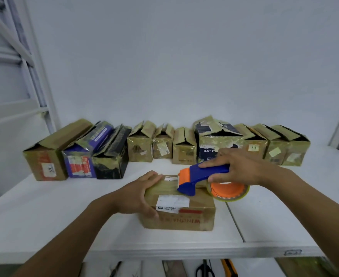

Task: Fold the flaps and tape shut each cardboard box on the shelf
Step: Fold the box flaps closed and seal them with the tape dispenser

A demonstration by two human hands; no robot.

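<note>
Both grips are curled: I see the left grip (138, 193) clasping the left end of the box (192, 214), the right grip (238, 166) wrapping the dispenser (202, 174). The shelf (44, 216) carries a far row (164, 148) of open boxes. The box sits near, centre, with the dispenser's orange nose on its top.

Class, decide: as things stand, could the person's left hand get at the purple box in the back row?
Probably yes. Only bare shelf lies between the left hand and the purple box; but that hand grips the front cardboard box and must let go first.
</note>
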